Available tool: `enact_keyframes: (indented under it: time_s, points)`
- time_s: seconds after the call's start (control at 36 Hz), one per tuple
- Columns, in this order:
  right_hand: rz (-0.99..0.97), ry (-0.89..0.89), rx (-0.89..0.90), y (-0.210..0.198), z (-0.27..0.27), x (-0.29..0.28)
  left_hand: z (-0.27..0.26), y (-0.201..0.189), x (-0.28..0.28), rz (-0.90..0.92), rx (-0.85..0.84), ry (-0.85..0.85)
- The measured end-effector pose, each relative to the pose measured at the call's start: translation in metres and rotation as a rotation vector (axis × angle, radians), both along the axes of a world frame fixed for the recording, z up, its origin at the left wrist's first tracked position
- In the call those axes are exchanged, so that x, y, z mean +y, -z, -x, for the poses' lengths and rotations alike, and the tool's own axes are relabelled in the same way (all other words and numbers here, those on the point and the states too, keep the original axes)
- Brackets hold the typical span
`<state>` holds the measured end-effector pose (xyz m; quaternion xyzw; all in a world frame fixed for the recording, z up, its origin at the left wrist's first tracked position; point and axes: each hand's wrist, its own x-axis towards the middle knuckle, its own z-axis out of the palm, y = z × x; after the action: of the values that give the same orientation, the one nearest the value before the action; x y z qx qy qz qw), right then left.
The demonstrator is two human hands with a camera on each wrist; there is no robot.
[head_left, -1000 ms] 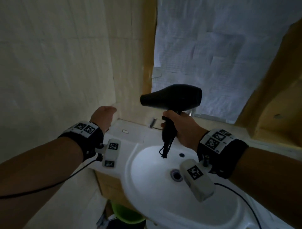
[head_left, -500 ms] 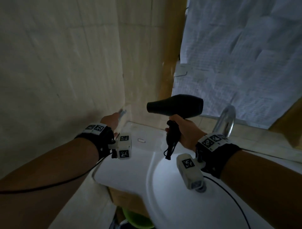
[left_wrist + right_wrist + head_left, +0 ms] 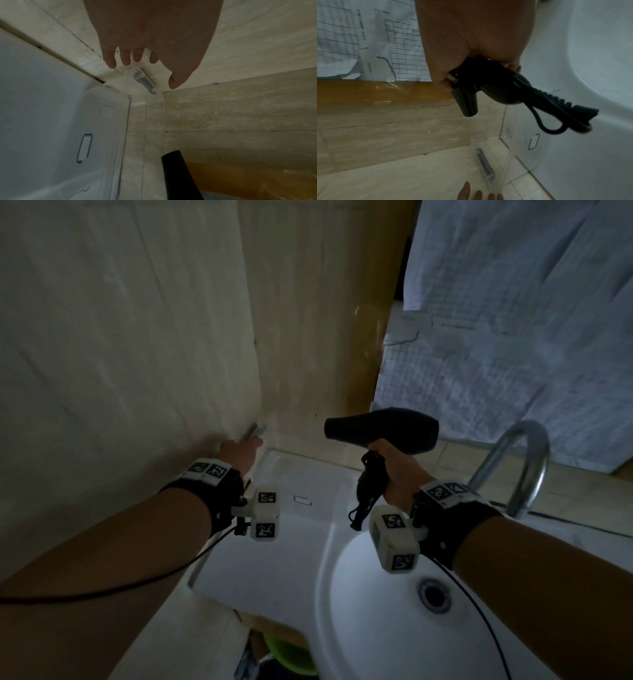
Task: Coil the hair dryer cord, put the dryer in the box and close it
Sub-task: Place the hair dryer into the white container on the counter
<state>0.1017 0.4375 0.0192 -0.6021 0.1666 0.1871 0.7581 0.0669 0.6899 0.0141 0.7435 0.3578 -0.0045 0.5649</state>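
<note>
Up over the white sink (image 3: 260, 587), the right hand (image 3: 399, 470) grips the handle of the black hair dryer (image 3: 383, 428), fingers curled round it together with the bundled cord (image 3: 544, 121). The dryer's nozzle points toward the left, level with the tiled wall (image 3: 120, 337), and a loop of cord and the ribbed strain relief hang out below the fist. In the right wrist view the plug's metal prongs show just beside the thumb.

The left hand (image 3: 239, 451) reaches forward into the corner where the tiled walls meet, its fingers (image 3: 126, 59) straight and spread, holding nothing. Its fingertips sit at the upper edge of the clear plastic box (image 3: 137, 115), which stands on the sink's flat ledge against the wall. A grey latch (image 3: 145, 81) lies just beyond the fingertips; whether they touch the box rim or the latch, I cannot tell. The dryer is well apart from the box, held above the ledge.

A curved chrome faucet (image 3: 513, 460) rises to the right of the dryer, and sheets of lined paper (image 3: 513, 320) cover the wall behind it.
</note>
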Motion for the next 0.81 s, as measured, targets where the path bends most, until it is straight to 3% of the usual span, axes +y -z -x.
enact_keyframes:
  time_s: [0.19,0.39,0.61,0.81]
  points:
    - [0.013,0.034,0.028,0.018,-0.016,0.003,-0.013,0.016,0.009,0.006,-0.006,-0.029]
    - [-0.059,-0.009,0.046,0.029,-0.021,0.003,-0.018,0.017,0.003,0.144,0.021,-0.075]
    - [-0.11,-0.041,0.04,0.034,-0.016,-0.003,0.007,0.022,0.003,0.129,-0.009,-0.054]
    - [-0.13,-0.136,0.03,0.031,-0.006,-0.012,0.042,0.023,0.004,0.237,0.124,-0.144]
